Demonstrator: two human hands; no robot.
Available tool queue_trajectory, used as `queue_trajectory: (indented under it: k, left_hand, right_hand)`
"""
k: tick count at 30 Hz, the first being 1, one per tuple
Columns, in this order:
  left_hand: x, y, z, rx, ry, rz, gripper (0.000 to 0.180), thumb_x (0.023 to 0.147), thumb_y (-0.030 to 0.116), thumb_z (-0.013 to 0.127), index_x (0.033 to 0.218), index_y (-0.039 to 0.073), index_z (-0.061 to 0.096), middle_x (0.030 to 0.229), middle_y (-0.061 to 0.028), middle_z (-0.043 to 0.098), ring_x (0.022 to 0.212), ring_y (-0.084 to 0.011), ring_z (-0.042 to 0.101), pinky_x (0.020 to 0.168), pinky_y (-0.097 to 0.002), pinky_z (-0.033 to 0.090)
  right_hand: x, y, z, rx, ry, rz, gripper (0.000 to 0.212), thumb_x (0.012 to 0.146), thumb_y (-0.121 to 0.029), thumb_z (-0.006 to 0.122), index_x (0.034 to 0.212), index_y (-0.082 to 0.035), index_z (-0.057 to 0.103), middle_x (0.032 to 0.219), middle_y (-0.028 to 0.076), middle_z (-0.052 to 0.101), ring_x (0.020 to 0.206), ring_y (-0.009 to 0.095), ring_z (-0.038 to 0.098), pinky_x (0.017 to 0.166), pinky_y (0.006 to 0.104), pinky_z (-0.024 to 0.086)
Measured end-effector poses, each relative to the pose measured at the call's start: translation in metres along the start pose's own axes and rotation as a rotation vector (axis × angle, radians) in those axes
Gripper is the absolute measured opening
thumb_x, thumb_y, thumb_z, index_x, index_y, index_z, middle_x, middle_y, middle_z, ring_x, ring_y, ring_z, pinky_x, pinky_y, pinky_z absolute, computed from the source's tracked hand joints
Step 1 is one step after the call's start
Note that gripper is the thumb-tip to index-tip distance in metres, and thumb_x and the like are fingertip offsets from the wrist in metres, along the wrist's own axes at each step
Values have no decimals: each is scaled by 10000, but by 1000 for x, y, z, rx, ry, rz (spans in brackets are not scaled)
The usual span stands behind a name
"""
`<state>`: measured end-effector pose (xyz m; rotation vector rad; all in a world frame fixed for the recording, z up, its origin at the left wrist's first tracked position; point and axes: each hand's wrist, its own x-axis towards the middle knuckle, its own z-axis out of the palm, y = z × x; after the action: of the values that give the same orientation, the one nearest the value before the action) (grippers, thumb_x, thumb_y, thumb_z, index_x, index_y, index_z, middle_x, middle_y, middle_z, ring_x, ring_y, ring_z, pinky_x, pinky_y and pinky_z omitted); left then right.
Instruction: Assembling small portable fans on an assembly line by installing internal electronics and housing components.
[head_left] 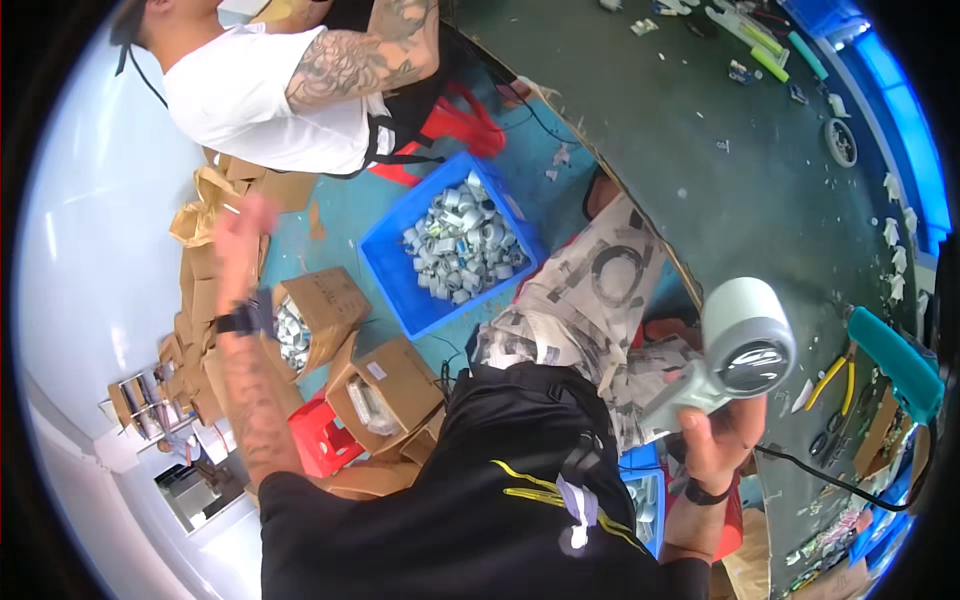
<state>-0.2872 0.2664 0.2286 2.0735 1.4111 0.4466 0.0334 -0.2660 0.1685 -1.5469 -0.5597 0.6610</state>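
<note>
My right hand point(715, 445), at the near edge of the workbench, is closed around the grey handle of a white device shaped like a small hair dryer point(745, 310). Its round barrel head points up, and a grey ring frames a dark, glossy opening facing me. My left hand point(245, 225) is stretched out to the far left, over brown cardboard, with a dark band on the wrist. Motion smears its fingers, so I cannot make out whether it holds anything. Between my two arms stands a blue crate point(385, 290) with many small grey-white plastic parts point(465, 240) inside.
Cardboard boxes point(385, 385) and a red stool point(325, 440) stand at my left. A person in a white shirt point(260, 95) sits at the far left. On the dark green workbench point(640, 90) at right lie yellow-handled pliers point(830, 385), a teal-handled tool point(895, 365) with a cable, and scattered scraps.
</note>
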Motion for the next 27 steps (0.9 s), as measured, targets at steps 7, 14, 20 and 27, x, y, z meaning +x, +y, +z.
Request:
queue_trajectory:
  k: [7, 14, 20, 27]
  left_hand:
    - [-32, 274, 142, -428, -569, 873, 217, 1053, 104, 547, 1111, -47, 692, 1033, -109, 731, 890, -162, 696, 777, -269, 558]
    - [-81, 284, 297, -946, -1507, 586, 406, 1098, 148, 577, 1458, -39, 550, 1379, -116, 646, 1216, -166, 629, 1047, -324, 503]
    - [-93, 309, 338, -957, -1425, 345, 419, 1099, 194, 592, 1461, -5, 520, 1159, -74, 699, 1039, -116, 643, 899, -284, 527]
    - [-92, 304, 353, -594, -934, 903, 438, 1024, 200, 656, 1385, -19, 535, 1114, -178, 635, 989, -365, 668, 846, -461, 528]
  right_hand:
    - [36, 15, 28, 195, 284, -58, 434, 1043, -105, 592, 1446, 24, 490, 1207, 181, 710, 1034, 246, 727, 889, 360, 594]
    - [85, -13, 49, 428, 478, -19, 483, 1090, -177, 558, 1535, -5, 484, 1117, 3, 675, 845, 19, 556, 682, 185, 456]
    - [99, -27, 18, -363, 710, -154, 473, 1081, -163, 509, 1518, 15, 536, 961, 131, 546, 902, 253, 585, 863, 375, 482]
    - [112, -45, 25, -611, 698, -141, 172, 999, -114, 640, 1089, -31, 761, 820, 119, 637, 774, 311, 619, 699, 419, 507]
